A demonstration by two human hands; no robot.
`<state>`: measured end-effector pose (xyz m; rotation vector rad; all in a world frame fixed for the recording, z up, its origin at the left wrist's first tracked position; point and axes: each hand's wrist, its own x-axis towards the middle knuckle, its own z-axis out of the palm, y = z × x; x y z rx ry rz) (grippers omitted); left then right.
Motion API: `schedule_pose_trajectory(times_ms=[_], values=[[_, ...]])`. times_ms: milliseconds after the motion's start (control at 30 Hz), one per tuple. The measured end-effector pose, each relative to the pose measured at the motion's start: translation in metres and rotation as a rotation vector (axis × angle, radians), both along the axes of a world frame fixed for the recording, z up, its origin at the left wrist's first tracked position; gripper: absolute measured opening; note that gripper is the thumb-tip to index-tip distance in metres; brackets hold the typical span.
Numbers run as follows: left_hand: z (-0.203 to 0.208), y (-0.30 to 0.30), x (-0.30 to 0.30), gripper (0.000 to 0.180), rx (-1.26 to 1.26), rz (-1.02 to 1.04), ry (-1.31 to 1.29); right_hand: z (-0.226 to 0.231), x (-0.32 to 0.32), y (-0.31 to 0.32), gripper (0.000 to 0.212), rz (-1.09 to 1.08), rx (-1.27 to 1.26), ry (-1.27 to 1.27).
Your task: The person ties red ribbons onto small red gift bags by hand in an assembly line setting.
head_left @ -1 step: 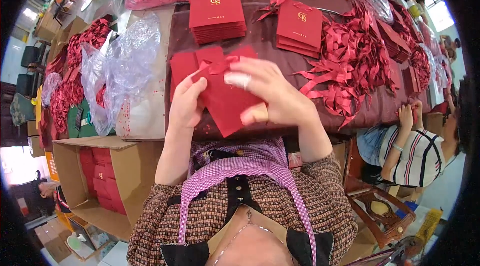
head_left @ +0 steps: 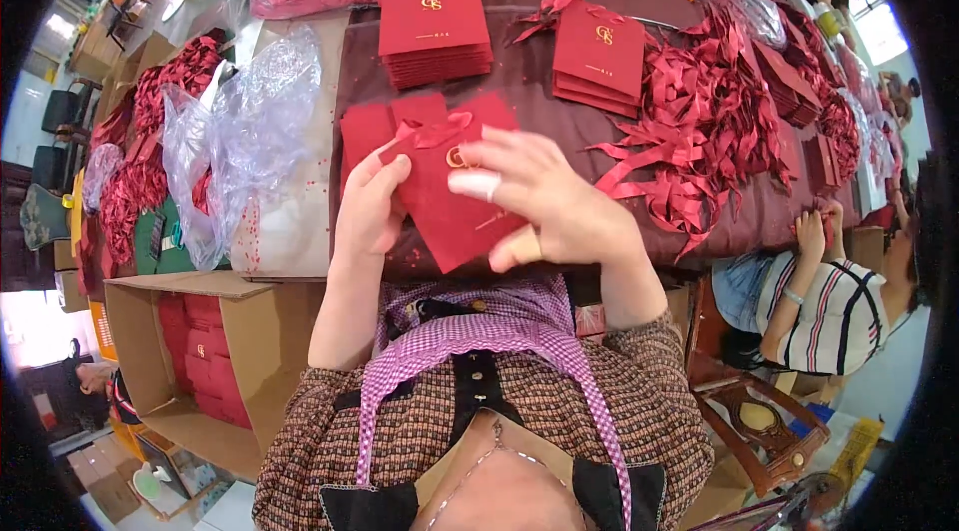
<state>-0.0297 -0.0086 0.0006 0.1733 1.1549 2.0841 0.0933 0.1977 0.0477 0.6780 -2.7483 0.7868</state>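
Note:
A small red paper gift bag (head_left: pixel 445 216) with a gold emblem and a red ribbon bow (head_left: pixel 440 129) at its top edge tilts in front of me. My left hand (head_left: pixel 368 193) grips its left edge, thumb on the front. Over the right part of the bag hovers my right hand (head_left: pixel 564 196), fingers spread and slightly blurred; whether they touch it I cannot tell. White tape wraps one finger and beige tape the thumb. Behind the held bag, more red bags (head_left: pixel 368 139) lie on the dark red cloth (head_left: pixel 539 61).
Beyond stands a stack of red bags (head_left: pixel 435 26); to its right is a smaller stack (head_left: pixel 599 49). Loose red ribbons (head_left: pixel 699 131) heap at the right. Clear plastic (head_left: pixel 265 116) lies left. An open carton (head_left: pixel 250 371) holds red bags. A co-worker (head_left: pixel 824 306) sits at right.
My right hand has shifted slightly right and down off the bag's front, uncovering part of the gold emblem. The ribbon bow shows more fully. My left hand stays nearly in place.

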Motion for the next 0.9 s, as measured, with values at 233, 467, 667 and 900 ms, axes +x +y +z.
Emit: schedule_pose_trajectory(times_ms=[233, 467, 667, 900], values=[[-0.016, -0.007, -0.010, 0.031, 0.277, -0.148, -0.073, 0.015, 0.018, 0.003, 0.035, -0.544, -0.515, -0.314], [-0.010, -0.010, -0.007, 0.033, 0.074, -0.009, 0.046, -0.018, 0.016, 0.043, 0.037, -0.541, -1.139, -0.168], [-0.012, -0.006, 0.000, 0.032, -0.034, 0.015, 0.155, -0.032, 0.009, 0.046, 0.042, -0.445, -1.475, -0.250], [-0.009, -0.004, 0.006, 0.037, -0.216, 0.060, 0.332, -0.045, 0.011, 0.044, 0.048, -0.470, -1.282, -0.375]])
